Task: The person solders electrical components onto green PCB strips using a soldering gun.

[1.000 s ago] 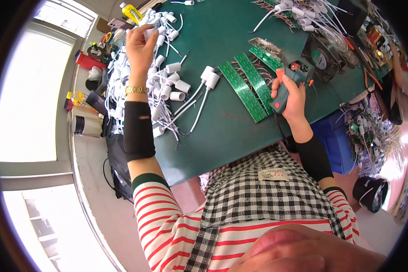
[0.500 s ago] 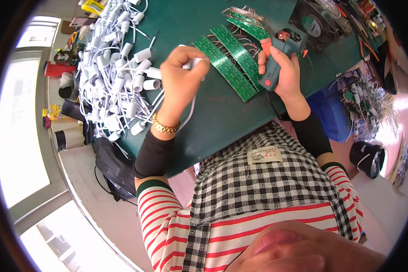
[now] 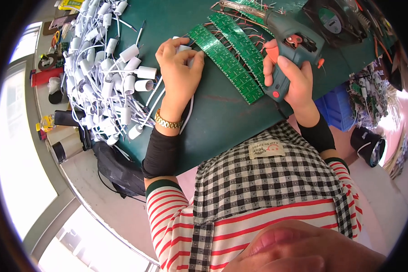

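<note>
My left hand [image 3: 180, 72] is closed around a white cylindrical lamp socket [image 3: 183, 48], mostly hidden by the fingers, at the far left end of the nearest green circuit board strip [image 3: 226, 64]. A white cable [image 3: 189, 115] hangs below this hand, beside the wrist. My right hand [image 3: 299, 86] grips a dark green soldering gun [image 3: 299, 38] with an orange trigger. Its metal nose points to the far left, over the board strips. A second green strip [image 3: 240, 50] lies behind the first, with thin red and dark wires between them.
Left on the green table [image 3: 213, 131] lies a heap of white cabled sockets [image 3: 102, 79]. A black fan [image 3: 333, 20] stands at the far right. Beyond the table's right edge are a blue bin [image 3: 335, 109] and a black bucket [image 3: 368, 146]. A black mesh bag [image 3: 118, 167] is at the left edge.
The whole view has shifted slightly. My left hand has turned, its fingers now nearer the end of the front board strip. The soldering gun stays in my right hand.
</note>
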{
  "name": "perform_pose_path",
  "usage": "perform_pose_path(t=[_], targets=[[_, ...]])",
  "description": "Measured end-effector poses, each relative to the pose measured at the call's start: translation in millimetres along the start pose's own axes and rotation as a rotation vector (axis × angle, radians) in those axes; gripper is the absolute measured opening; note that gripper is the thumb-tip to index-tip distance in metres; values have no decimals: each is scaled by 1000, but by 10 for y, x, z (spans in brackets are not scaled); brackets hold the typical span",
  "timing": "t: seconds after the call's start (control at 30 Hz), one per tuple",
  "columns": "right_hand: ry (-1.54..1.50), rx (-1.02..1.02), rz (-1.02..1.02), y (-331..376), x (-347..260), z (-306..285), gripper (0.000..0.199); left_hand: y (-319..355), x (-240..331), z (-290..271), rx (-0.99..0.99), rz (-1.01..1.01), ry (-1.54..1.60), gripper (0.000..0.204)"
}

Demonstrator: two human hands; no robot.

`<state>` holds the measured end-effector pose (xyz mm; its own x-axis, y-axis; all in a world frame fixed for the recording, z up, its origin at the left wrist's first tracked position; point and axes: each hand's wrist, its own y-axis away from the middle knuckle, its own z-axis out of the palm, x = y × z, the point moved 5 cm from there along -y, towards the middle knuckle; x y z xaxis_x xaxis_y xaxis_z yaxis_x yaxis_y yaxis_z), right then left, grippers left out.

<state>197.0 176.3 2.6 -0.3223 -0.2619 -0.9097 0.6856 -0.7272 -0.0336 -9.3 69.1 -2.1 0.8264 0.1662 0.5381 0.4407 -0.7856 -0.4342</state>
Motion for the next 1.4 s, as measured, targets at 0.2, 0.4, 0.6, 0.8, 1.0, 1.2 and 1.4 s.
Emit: perform_pose_path(t=[0.2, 0.4, 0.6, 0.8, 1.0, 1.2, 1.4], targets=[[61, 15, 13, 36, 11, -7, 36, -20, 111, -29, -154, 41, -8, 9], [52, 12, 40, 28, 19, 38, 38, -59, -6, -65, -69, -90, 90, 7], [82, -22, 33, 22, 35, 58, 39, -116, -43, 47, -5, -117, 29, 2], [27, -92, 30, 41, -14, 94, 32, -100, -77, 53, 48, -128, 74, 3], [388, -191, 38, 195, -88, 217, 36, -85, -149, 25, 36, -101, 89, 4], [564, -236, 90, 253, -26, 180, 32, -110, -178, 24, 47, -109, 96, 6], [631, -160, 26, 272, 20, 195, 22, -99, -180, 30, 61, -87, 73, 5]])
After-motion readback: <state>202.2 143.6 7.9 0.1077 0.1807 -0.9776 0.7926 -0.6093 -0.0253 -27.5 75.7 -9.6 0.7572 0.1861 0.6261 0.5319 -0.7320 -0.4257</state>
